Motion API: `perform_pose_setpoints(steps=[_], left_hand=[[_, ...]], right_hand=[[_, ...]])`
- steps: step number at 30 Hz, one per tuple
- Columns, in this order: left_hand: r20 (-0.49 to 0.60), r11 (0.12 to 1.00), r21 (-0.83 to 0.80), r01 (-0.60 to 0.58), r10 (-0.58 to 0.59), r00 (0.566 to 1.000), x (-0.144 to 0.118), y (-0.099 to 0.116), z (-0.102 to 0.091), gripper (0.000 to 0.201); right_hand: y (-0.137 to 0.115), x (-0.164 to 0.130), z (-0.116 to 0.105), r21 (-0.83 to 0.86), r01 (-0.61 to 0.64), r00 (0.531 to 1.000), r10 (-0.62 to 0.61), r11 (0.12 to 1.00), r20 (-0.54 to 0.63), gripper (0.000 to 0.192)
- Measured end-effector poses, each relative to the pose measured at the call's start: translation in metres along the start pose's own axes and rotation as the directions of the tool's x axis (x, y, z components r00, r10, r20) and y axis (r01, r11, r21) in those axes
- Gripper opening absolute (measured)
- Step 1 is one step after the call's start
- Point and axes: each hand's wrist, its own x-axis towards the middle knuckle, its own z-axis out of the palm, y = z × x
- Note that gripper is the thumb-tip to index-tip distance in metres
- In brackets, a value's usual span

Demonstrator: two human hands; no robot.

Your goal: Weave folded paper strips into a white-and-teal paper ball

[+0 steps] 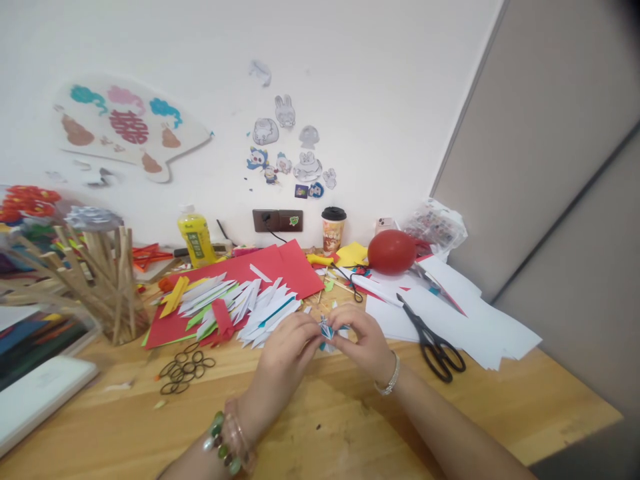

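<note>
Between my two hands is a small folded paper piece (pixel 327 331) in blue and white, with pointed edges. My left hand (pixel 293 343) pinches its left side between thumb and fingers. On the opposite side, my right hand (pixel 364 339) grips it with thumb and index finger curled round. Fingers cover part of the piece, so its full shape is hidden. Just left of my left hand lies a heap of folded paper strips (pixel 270 310), mostly white. Black-handled scissors (pixel 434 343) rest to the right of my right hand.
Black rubber bands (pixel 185 368) lie on the wooden table (pixel 320 427). Red card sheets (pixel 295 270) sit under the strips. Behind stand a yellow-green bottle (pixel 196 237) and a lidded paper cup (pixel 333 232). A red balloon (pixel 392 252) and white sheets (pixel 470 327) are at right, wooden sticks (pixel 120 293) at left.
</note>
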Motion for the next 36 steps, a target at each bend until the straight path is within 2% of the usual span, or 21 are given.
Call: perform_pose_setpoints(steps=[4, 6, 8, 11, 14, 17, 24, 28, 32, 36], left_hand=[[0.055, 0.999, -0.04, 0.004, -0.002, 0.998, -0.002, -0.003, 0.0, 0.011], [0.112, 0.996, -0.068, 0.059, -0.051, 0.992, -0.001, -0.004, -0.001, 0.009], [0.185, 0.982, -0.086, 0.169, -0.151, 0.971, 0.001, -0.004, 0.0, 0.005], [0.273, 0.915, -0.081, 0.396, -0.362, 0.891, 0.004, -0.005, 0.002, 0.008], [0.345, 0.811, -0.084, 0.579, -0.521, 0.78, 0.005, -0.01, 0.005, 0.011], [0.409, 0.737, -0.128, 0.664, -0.57, 0.712, 0.003, -0.017, 0.009, 0.013], [0.477, 0.636, -0.276, 0.721, -0.561, 0.677, -0.001, -0.03, 0.012, 0.017], [0.534, 0.569, -0.313, 0.76, -0.556, 0.637, -0.003, -0.035, 0.013, 0.019], [0.54, 0.563, -0.27, 0.781, -0.583, 0.607, -0.006, -0.039, 0.015, 0.017], [0.537, 0.598, -0.242, 0.764, -0.573, 0.619, -0.006, -0.039, 0.014, 0.016]], right_hand=[[0.0, 0.0, -0.001, 0.006, -0.03, 1.0, 0.03, 1.0, 0.002, 0.01], [0.001, -0.001, -0.002, 0.022, -0.094, 0.995, 0.094, 0.995, 0.016, 0.011], [0.003, -0.001, -0.002, 0.053, -0.223, 0.974, 0.221, 0.973, 0.047, 0.012], [0.01, -0.002, -0.002, 0.11, -0.469, 0.881, 0.455, 0.876, 0.129, 0.016], [0.019, -0.003, -0.001, 0.145, -0.586, 0.806, 0.555, 0.797, 0.203, 0.02], [0.026, -0.005, 0.001, 0.136, -0.619, 0.78, 0.586, 0.773, 0.22, 0.022], [0.028, -0.009, 0.005, 0.179, -0.673, 0.738, 0.64, 0.717, 0.213, 0.023], [0.034, -0.01, 0.005, 0.145, -0.66, 0.744, 0.613, 0.737, 0.267, 0.019], [0.04, -0.011, 0.003, 0.105, -0.661, 0.729, 0.602, 0.743, 0.327, 0.017], [0.04, -0.011, 0.003, 0.072, -0.632, 0.749, 0.585, 0.771, 0.31, 0.013]])
